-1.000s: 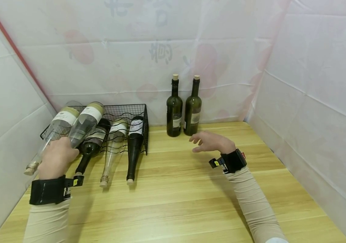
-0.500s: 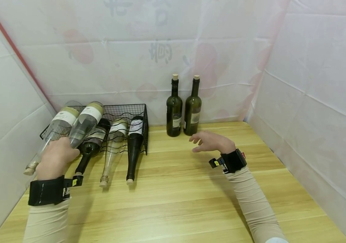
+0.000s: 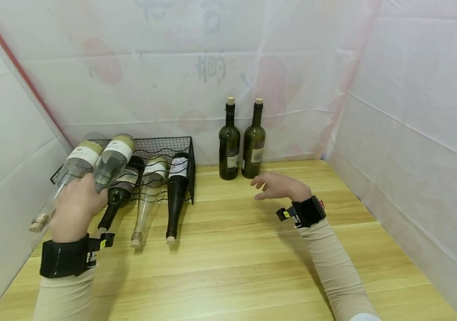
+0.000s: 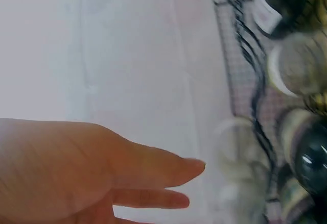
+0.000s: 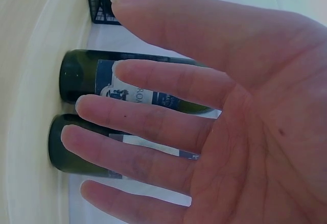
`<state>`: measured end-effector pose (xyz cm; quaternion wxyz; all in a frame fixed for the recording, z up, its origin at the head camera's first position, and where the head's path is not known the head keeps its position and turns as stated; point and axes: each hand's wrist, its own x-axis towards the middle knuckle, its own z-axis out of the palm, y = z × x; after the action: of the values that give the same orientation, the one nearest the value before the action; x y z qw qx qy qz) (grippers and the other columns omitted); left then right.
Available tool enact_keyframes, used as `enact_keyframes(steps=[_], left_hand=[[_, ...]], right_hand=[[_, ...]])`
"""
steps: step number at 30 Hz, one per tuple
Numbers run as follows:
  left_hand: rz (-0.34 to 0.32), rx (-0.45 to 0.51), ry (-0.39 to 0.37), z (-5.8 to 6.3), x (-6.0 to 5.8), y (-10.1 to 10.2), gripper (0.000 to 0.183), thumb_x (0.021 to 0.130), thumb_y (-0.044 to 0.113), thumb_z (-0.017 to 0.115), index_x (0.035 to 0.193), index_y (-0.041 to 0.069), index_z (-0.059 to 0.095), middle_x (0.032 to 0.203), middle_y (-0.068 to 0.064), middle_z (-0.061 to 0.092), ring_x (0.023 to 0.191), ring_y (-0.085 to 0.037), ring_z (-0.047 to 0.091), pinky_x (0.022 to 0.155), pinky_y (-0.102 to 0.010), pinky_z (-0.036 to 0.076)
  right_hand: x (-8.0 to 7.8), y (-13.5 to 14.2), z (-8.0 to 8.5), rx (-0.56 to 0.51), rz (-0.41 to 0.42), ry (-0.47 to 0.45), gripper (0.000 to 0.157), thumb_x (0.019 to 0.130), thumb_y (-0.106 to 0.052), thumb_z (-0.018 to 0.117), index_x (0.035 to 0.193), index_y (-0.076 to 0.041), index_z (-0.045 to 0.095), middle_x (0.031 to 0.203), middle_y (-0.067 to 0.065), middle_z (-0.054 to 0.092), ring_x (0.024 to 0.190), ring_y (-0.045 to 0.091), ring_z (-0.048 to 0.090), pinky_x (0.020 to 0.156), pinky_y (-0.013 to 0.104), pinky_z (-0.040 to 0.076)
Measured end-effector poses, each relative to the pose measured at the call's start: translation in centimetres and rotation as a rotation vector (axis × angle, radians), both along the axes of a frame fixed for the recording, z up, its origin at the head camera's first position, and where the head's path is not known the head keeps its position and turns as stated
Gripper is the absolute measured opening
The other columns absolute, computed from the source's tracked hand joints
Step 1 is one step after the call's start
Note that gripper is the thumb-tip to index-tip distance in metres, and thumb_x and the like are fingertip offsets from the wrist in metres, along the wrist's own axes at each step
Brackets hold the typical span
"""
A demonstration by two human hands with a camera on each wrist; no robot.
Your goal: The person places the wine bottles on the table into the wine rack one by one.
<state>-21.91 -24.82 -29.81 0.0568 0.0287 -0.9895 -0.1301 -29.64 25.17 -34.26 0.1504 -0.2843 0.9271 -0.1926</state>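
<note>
My left hand (image 3: 76, 205) is at the left end of the black wire rack (image 3: 164, 142), over the neck area of a clear wine bottle (image 3: 114, 156), whose neck it hides. In the left wrist view its thumb (image 4: 168, 169) and a finger are straight, with nothing seen between them. Another clear bottle (image 3: 81, 156) lies just left, its corked neck slanting toward the front. My right hand (image 3: 280, 186) hovers with loosely bent, spread fingers in front of two upright dark green wine bottles (image 3: 229, 154), holding nothing; in the right wrist view its palm faces the camera.
Lower in the rack lie a dark bottle (image 3: 120, 196), a clear bottle (image 3: 147, 200) and another dark bottle (image 3: 177, 196), corks toward the front. White sheeting (image 3: 164, 89) walls the wooden table (image 3: 220, 267) at the back and both sides.
My left hand has shifted slightly to the right, its thumb a little further out. The bottles stay put in the rack, and my right hand has hardly moved.
</note>
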Motion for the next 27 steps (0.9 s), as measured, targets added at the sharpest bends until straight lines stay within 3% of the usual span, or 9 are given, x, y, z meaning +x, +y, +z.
enact_keyframes(steps=[5, 10, 16, 20, 27], left_hand=[[-0.047, -0.016, 0.056, 1.2, 0.8, 2.6, 0.059, 0.099, 0.029, 0.06, 0.142, -0.01, 0.046, 0.13, -0.043, 0.053, 0.111, -0.064, 0.054, 0.084, -0.073, 0.045], [-0.208, 0.036, 0.042, 1.6, 1.3, 5.1, 0.069, 0.1, 0.03, 0.065, 0.152, -0.008, 0.039, 0.143, -0.04, 0.05, 0.125, -0.062, 0.05, 0.1, -0.072, 0.042], [-0.485, 0.14, 0.031, 0.9, 1.3, 7.6, 0.063, 0.098, 0.024, 0.071, 0.15, -0.002, 0.047, 0.148, -0.03, 0.053, 0.131, -0.053, 0.053, 0.108, -0.065, 0.044], [-0.652, 0.155, 0.027, 0.0, 1.3, 8.9, 0.062, 0.097, 0.024, 0.072, 0.151, 0.002, 0.049, 0.15, -0.025, 0.055, 0.135, -0.047, 0.054, 0.11, -0.061, 0.044], [-0.784, 0.167, -0.083, -1.1, 1.4, 11.4, 0.061, 0.098, 0.025, 0.071, 0.153, 0.01, 0.048, 0.153, -0.02, 0.053, 0.141, -0.044, 0.05, 0.113, -0.058, 0.043]], right_hand=[[-0.1, 0.1, 0.1, 0.005, -0.015, 0.001, 0.048, 0.099, -0.024, 0.07, 0.141, -0.002, 0.059, 0.136, 0.025, 0.064, 0.119, 0.04, 0.067, 0.098, 0.044, 0.057], [-0.2, 0.1, -0.2, 0.009, -0.03, -0.006, 0.049, 0.099, -0.024, 0.07, 0.141, -0.003, 0.059, 0.137, 0.024, 0.064, 0.118, 0.038, 0.068, 0.098, 0.043, 0.057], [-0.4, 0.3, -0.3, 0.013, -0.027, 0.005, 0.048, 0.099, -0.025, 0.07, 0.14, -0.003, 0.06, 0.137, 0.027, 0.063, 0.116, 0.038, 0.069, 0.097, 0.043, 0.057], [-0.6, 0.5, -0.6, 0.007, -0.028, 0.002, 0.048, 0.099, -0.025, 0.07, 0.14, -0.003, 0.059, 0.137, 0.027, 0.063, 0.118, 0.039, 0.067, 0.098, 0.043, 0.056], [-0.9, 1.2, -0.9, -0.013, -0.031, -0.013, 0.051, 0.099, -0.026, 0.07, 0.141, -0.001, 0.058, 0.139, 0.028, 0.061, 0.124, 0.045, 0.063, 0.101, 0.046, 0.055]])
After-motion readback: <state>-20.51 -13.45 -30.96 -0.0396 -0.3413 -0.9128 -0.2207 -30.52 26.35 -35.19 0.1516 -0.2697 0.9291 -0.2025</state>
